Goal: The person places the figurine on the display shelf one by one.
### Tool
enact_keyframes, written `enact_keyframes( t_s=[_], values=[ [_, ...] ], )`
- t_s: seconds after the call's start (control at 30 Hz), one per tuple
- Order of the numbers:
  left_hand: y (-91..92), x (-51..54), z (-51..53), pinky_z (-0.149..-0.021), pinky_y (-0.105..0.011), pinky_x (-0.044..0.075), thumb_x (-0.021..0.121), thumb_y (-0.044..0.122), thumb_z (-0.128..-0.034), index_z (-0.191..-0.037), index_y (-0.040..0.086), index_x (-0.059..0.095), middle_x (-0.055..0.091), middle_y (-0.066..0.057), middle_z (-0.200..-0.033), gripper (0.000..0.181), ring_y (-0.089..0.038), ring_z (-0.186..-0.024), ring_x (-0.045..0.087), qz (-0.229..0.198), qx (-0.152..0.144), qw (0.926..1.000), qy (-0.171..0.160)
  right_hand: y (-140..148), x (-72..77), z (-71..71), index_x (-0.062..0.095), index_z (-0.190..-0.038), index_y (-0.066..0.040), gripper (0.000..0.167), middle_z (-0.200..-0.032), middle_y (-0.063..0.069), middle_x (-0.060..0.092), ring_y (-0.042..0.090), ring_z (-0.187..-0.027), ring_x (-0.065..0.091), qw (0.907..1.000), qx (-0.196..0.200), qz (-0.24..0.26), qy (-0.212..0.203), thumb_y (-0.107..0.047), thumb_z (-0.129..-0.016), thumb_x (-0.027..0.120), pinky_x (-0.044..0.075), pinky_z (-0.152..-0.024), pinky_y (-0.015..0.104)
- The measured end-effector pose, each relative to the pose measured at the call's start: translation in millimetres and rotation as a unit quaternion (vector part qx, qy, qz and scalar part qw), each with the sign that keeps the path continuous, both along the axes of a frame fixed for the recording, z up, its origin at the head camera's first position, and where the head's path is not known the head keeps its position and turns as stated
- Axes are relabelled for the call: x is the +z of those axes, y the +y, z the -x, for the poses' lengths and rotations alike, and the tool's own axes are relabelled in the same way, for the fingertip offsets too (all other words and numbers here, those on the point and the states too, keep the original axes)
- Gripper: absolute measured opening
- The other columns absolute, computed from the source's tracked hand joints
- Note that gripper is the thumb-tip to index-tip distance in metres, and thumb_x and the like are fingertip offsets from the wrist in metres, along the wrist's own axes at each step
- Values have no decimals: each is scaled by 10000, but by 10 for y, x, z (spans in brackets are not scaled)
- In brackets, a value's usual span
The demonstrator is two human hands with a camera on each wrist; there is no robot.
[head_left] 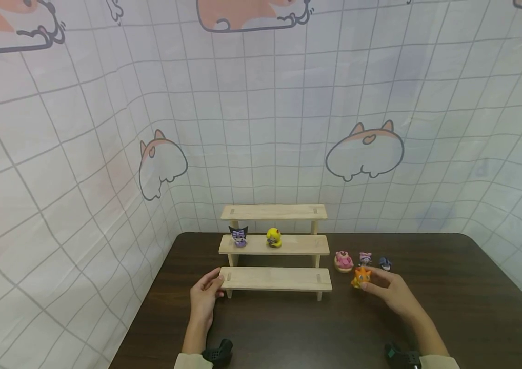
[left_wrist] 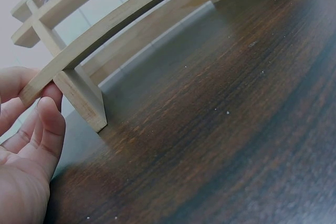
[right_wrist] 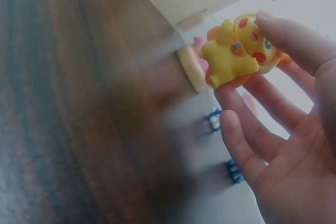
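Note:
My right hand (head_left: 392, 293) pinches a yellow-and-orange toy figurine (right_wrist: 233, 56) between thumb and fingers, to the right of a three-tier wooden display stand (head_left: 276, 278). In the right wrist view the figurine has red cheeks and tips sideways. At the stand's left side, my left hand (head_left: 203, 297) grips the end of the lowest board, with fingers and thumb about its edge in the left wrist view. On the middle board sit a purple figurine with a black hood (head_left: 239, 237) and a yellow-haired figurine (head_left: 273, 238).
Right of the stand, on the dark wooden table (head_left: 288, 333), are a pink figurine on a tan base (head_left: 343, 261), a small pink-and-white figurine (head_left: 365, 258) and a dark blue one (head_left: 385, 263). A white grid-patterned cloth (head_left: 265, 128) hangs behind and at the sides.

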State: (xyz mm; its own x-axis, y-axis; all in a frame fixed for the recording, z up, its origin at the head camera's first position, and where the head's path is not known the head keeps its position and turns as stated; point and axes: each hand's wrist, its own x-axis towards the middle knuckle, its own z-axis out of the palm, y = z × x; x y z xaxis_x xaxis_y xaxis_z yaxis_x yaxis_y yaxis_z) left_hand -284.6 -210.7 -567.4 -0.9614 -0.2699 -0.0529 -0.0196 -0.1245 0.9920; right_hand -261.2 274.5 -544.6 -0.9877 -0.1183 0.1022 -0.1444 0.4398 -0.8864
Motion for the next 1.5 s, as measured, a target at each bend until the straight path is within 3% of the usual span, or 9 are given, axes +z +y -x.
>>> enact_keyframes(
  t_s=[0.3,0.63,0.87,1.2,1.37,1.5],
  values=[
    [1,8,-3,-658,-223,559,718,179,-976,-1360,39,647,717,-87,-1184,415,-70,-778,631,21,16,10000,9,-9,220,-53,536,-1469,-43,587,-1257,224,661,264,-1086,663,9997,-58,-185,169,-297,-972,721,570,-801,247],
    [1,13,-2,-657,-219,558,714,179,-978,-1366,36,642,697,-138,-1243,419,-64,-779,628,10,-19,10000,13,-70,449,-137,533,-1471,-39,554,-1202,213,676,45,-975,650,9986,-87,-205,480,-260,-990,699,565,-783,250],
    [-1,-3,6,-664,-223,561,710,181,-982,-1370,43,640,684,-139,-1274,417,-65,-798,629,22,-27,10000,-12,-230,586,-195,563,-1437,-33,508,-1212,230,687,70,-980,671,9965,-108,-184,810,-232,-990,699,572,-783,237],
    [5,11,-4,-660,-225,561,715,177,-978,-1357,41,649,710,-93,-1202,408,-66,-784,629,23,-1,10000,17,-501,688,-218,601,-1393,-37,446,-1104,134,714,23,-929,683,9899,79,45,1412,-153,-976,709,585,-776,235],
    [2,9,-1,-660,-227,561,717,180,-976,-1351,37,653,717,-76,-1169,407,-67,-782,627,6,12,10000,32,-620,706,-225,602,-1402,-71,440,-1105,83,703,64,-928,687,9891,167,172,1452,-148,-980,701,589,-775,248],
    [-3,0,6,-660,-225,560,719,182,-975,-1351,44,656,716,-66,-1159,405,-68,-776,626,-1,13,10000,17,-719,719,-240,587,-1419,-74,456,-1146,120,689,63,-949,685,9902,224,307,1345,-162,-985,697,585,-780,252]
  ],
)
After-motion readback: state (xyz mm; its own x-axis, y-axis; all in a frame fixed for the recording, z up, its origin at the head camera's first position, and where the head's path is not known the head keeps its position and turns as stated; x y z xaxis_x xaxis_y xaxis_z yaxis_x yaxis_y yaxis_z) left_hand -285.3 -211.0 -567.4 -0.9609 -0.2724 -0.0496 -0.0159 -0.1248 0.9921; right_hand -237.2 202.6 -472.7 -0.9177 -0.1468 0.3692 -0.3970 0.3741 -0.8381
